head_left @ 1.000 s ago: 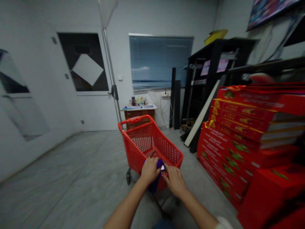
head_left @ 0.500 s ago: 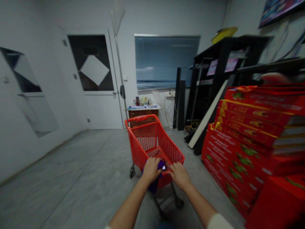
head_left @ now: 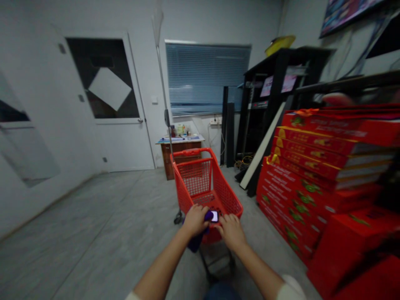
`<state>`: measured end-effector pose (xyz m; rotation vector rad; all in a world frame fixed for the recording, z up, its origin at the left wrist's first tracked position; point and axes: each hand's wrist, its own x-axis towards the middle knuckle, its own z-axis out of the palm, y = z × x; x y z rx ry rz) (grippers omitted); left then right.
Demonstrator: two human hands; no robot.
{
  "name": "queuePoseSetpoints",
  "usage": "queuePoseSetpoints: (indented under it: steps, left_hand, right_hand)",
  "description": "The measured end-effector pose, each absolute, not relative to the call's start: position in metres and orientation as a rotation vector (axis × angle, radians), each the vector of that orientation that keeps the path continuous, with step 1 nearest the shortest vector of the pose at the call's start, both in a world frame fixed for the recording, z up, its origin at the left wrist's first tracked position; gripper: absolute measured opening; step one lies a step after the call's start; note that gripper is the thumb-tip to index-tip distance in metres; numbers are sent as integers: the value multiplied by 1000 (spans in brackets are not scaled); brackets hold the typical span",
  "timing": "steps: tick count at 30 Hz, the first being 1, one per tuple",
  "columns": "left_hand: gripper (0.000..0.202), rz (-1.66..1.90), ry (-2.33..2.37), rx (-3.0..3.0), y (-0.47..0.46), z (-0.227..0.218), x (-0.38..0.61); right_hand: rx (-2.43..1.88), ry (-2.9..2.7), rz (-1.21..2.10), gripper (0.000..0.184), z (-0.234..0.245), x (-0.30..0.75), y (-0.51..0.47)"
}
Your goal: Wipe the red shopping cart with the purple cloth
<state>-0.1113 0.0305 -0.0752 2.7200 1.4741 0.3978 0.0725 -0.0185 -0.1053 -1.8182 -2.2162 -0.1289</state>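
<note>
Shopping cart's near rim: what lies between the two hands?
In the head view, some purple cloth and a bright white patch, too unclear to identify, lie between left hand and right hand.

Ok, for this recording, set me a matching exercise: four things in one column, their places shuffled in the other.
Things:
1. purple cloth
2. red shopping cart
3. yellow item
4. white diamond shape

Places:
A. on top of the black rack
B. against the dark door pane
C. standing on the grey floor
D. at the left hand

Pairs: 1-D, 2-C, 3-A, 4-B
</note>
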Motion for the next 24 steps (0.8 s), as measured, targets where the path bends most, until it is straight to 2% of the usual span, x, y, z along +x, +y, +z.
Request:
queuePoseSetpoints:
  steps: [5,14,21,24]
  left_hand:
    - [31,349,1485,2716,45,-65,-136]
    - [40,618,1559,2679,17,-98,-132]
    - [29,603,1735,2607,26,-90,-134]
    - [37,689,1793,2536,14,-99,-122]
  right_hand:
    - [-1733,-2391,-72,34,-96,71,-13]
    - [-1784,-2378,-25,39,-98,66,1]
    - [-1745,-2361,-27,34,-100,46,-1]
    - [-1754,-2331,-50,38,-105,42,2]
